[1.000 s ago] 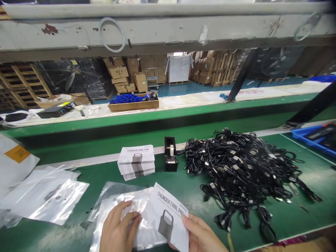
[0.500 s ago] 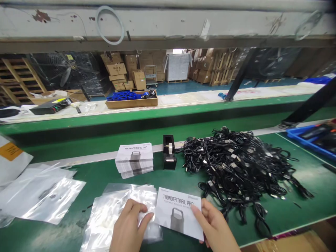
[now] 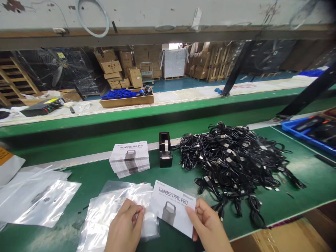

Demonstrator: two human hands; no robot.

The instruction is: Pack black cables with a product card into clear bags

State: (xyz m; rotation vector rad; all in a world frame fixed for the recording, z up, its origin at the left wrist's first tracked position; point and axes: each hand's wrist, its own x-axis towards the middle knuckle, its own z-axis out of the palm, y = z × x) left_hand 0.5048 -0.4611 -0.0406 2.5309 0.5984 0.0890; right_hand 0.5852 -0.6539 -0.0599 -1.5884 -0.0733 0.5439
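My right hand (image 3: 206, 222) holds a printed manual (image 3: 172, 206) by its right edge, thumb on top and fingers beneath. The white manual reads "Thunder Trail Pro" and lies tilted just above the green bench. My left hand (image 3: 127, 224) is closed in a pinch, thumb against forefinger, on the top clear plastic bag (image 3: 105, 206) of a loose pile. The manual's left edge is close to those fingertips and overlaps the bags. Beyond them stands a stack of the same manuals (image 3: 130, 157), beside a black tape dispenser (image 3: 165, 150).
A large heap of black cables (image 3: 231, 161) covers the right of the bench. More plastic bags (image 3: 44, 199) lie at the left. A blue tray (image 3: 291, 129) stands far right, and a cardboard box of blue parts (image 3: 127, 100) sits on the back ledge. An open carton (image 3: 286, 238) is below the front edge.
My left thumb and forefinger have come together into a pinch over the bags. The manual in my right hand has tilted a little more. The whole view has shifted slightly.
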